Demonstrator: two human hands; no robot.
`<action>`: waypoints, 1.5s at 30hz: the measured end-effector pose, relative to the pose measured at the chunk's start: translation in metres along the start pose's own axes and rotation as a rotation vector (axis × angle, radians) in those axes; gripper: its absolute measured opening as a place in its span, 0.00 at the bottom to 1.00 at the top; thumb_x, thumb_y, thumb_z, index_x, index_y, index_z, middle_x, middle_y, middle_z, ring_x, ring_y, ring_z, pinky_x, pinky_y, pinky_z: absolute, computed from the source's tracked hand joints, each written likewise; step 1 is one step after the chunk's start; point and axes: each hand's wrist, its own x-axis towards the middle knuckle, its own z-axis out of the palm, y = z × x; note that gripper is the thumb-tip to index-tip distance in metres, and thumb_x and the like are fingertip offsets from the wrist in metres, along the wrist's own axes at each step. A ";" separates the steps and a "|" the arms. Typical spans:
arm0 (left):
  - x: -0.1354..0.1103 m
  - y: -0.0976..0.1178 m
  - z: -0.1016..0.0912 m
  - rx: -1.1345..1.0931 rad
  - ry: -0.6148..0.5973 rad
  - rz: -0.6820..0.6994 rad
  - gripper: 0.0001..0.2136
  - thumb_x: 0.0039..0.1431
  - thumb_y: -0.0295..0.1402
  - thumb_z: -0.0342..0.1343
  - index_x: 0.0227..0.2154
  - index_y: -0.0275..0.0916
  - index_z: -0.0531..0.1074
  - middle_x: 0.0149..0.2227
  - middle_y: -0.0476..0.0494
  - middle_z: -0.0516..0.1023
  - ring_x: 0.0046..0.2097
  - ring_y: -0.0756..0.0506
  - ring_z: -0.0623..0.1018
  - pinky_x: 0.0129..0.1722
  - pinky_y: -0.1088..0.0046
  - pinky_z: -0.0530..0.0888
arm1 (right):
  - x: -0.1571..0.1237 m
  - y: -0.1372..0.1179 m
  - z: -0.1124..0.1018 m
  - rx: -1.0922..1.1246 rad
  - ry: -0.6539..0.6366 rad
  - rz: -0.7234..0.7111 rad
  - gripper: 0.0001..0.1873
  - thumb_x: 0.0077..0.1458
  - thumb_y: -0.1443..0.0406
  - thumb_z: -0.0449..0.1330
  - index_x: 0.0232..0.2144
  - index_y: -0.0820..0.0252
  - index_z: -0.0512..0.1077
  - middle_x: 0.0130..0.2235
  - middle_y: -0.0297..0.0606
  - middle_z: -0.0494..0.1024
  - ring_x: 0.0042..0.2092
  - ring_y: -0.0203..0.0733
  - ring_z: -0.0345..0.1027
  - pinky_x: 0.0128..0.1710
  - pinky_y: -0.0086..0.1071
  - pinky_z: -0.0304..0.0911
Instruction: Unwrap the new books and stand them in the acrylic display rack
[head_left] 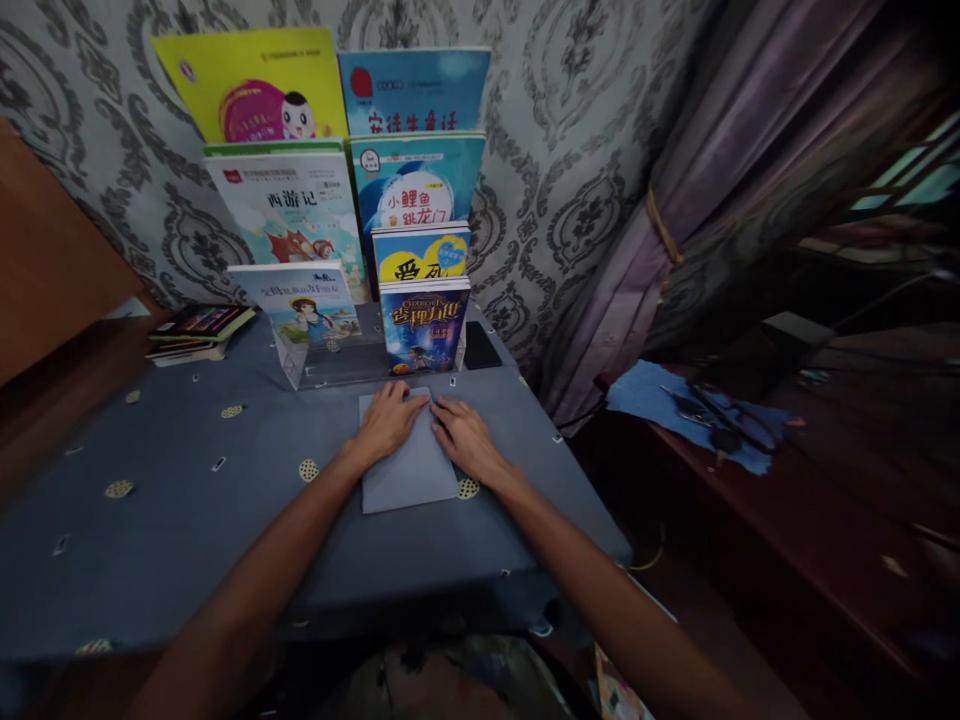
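Observation:
A flat grey-blue rectangular sheet [409,465] lies on the cloth-covered table, close in colour to the tablecloth. Whether it is paper or fabric I cannot tell. My left hand [390,418] rests on its upper left part, fingers slightly bent near the far edge and thumb stretched to the right. Across from it, my right hand [466,438] touches the upper right edge, with its fingers extended and apart. The fingertips of both hands come close together at the sheet's far right corner. Neither hand visibly grips anything else.
Directly beyond my hands, a clear stand [294,365] holds several upright books, including a blue one [424,325]. A small book stack [201,325] lies left, a dark flat object [481,345] right. Past the table's right edge, a blue cloth [652,400] carries dark tools.

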 end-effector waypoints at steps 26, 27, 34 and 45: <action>-0.007 0.004 -0.009 -0.035 -0.050 0.051 0.18 0.71 0.37 0.44 0.59 0.50 0.71 0.52 0.39 0.68 0.53 0.39 0.67 0.55 0.58 0.68 | -0.014 0.001 0.000 0.002 0.004 -0.020 0.23 0.66 0.65 0.51 0.60 0.66 0.70 0.62 0.52 0.71 0.63 0.53 0.62 0.62 0.49 0.59; -0.008 0.004 -0.009 -0.038 -0.048 0.048 0.18 0.71 0.37 0.44 0.58 0.50 0.71 0.52 0.40 0.68 0.53 0.39 0.67 0.55 0.58 0.68 | -0.014 0.001 0.000 0.004 0.005 -0.020 0.23 0.66 0.65 0.51 0.60 0.66 0.70 0.62 0.52 0.71 0.63 0.53 0.62 0.62 0.49 0.59; -0.013 0.002 -0.013 -0.090 -0.074 0.088 0.18 0.71 0.39 0.45 0.58 0.49 0.72 0.55 0.41 0.70 0.56 0.40 0.68 0.59 0.57 0.66 | -0.033 0.001 -0.001 0.032 0.038 -0.061 0.22 0.66 0.65 0.51 0.58 0.64 0.72 0.61 0.52 0.72 0.63 0.53 0.64 0.63 0.51 0.59; -0.017 0.017 -0.016 -0.081 -0.087 0.116 0.18 0.72 0.38 0.44 0.56 0.46 0.73 0.59 0.41 0.71 0.61 0.40 0.67 0.61 0.55 0.64 | -0.041 0.001 -0.002 0.062 0.034 -0.079 0.22 0.66 0.64 0.51 0.59 0.59 0.71 0.62 0.49 0.71 0.63 0.52 0.62 0.62 0.52 0.59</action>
